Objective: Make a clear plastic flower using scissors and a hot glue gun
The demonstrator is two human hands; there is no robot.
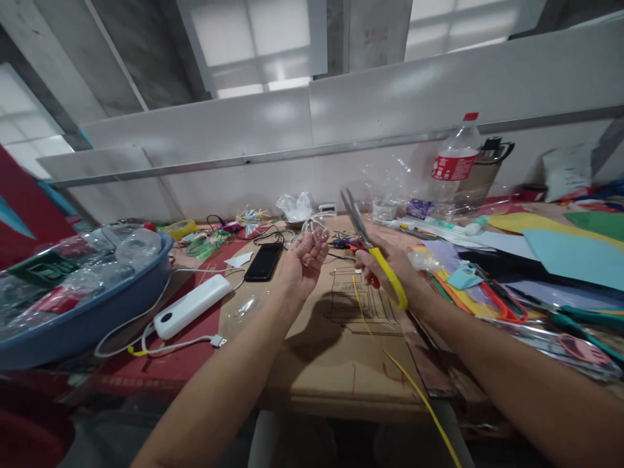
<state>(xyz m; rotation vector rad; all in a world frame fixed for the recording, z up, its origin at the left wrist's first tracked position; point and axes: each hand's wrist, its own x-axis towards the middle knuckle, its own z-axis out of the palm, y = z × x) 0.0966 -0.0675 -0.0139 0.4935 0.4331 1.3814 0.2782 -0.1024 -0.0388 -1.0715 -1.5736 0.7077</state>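
L fingers [319,249] pinched on clear plastic pc [316,229]; just R of it, scissors [374,252] gripped slightly open in R fingers [364,260], not touching it. Cutting judged maybe part-done; amt left can't be told.

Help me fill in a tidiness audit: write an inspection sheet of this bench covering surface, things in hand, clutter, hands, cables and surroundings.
Surface: cardboard with a line drawing and red marks.
Things in hand: yellow-handled scissors, blades slightly parted; a clear plastic piece.
Clutter: blue tub of plastic bottles at left; phone and white device mid-left; coloured sheets and tools at right; yellow strand over the front edge.
Hands: right hand holds the scissors; left hand pinches the plastic piece.
Cables: white cable with USB plug by the white device; dark cord near the phone.
Surroundings: pale wall behind; red-capped bottle before it; windows above.
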